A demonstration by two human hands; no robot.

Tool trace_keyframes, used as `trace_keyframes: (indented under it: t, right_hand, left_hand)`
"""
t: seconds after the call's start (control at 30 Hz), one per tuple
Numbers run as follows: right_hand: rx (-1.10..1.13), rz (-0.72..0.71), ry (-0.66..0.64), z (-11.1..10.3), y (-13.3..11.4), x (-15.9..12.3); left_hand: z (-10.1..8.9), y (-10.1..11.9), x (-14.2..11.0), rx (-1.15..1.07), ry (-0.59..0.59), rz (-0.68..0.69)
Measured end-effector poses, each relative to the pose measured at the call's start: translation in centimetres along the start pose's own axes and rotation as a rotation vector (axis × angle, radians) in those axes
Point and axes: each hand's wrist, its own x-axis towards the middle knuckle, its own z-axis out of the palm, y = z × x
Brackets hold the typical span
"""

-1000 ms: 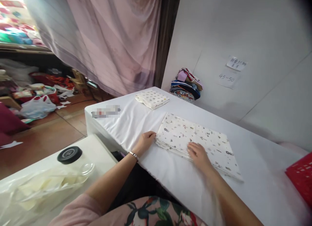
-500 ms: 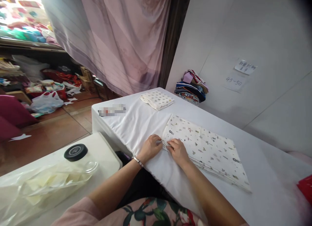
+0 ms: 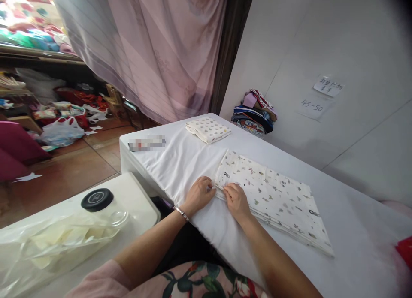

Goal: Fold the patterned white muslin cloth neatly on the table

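Shifted from mid-edge to the near left corner, the right hand [image 3: 237,201] pinches the folded cloth [image 3: 273,195] on the white-covered table [image 3: 360,238] beside the curled left hand [image 3: 198,196], its grip hidden from me, before a pink curtain [image 3: 180,53] and pale wall [image 3: 360,36].

2 notes [image 3: 328,86] mark the wall [image 3: 363,45] (1 reads 45-50); a curtain [image 3: 174,53] hangs.

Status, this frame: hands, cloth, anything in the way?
Left hand and right hand at near left corner of patterned cloth. It lies flat, folded in layers. Smaller folded cloth beyond, apart, not between them.
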Motion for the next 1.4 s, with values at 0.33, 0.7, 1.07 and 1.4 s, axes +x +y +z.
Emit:
trace_keyframes:
  t: [0.33, 0.7, 1.07, 1.4]
  right_hand:
    - [-0.127, -0.083, -0.040, 0.0, -0.1, -0.4]
    - [-0.131, -0.124, 0.009, 1.0, 0.2, -0.6]
    - [0.073, 0.031, 0.019, -3.0, 2.7, -4.4]
    - [-0.214, 0.582, 0.194, -9.2, 18.9, -20.5]
  left_hand:
    - [0.0, -0.1, 0.0, -0.006, -0.008, -0.009]
    - [0.3, 0.7, 1.0, 0.116, -0.006, -0.028]
    - [-0.5, 2.4, 1.9, 0.224, -0.126, -0.171]
    - [-1.4, 3.9, 3.0, 0.156, -0.282, -0.342]
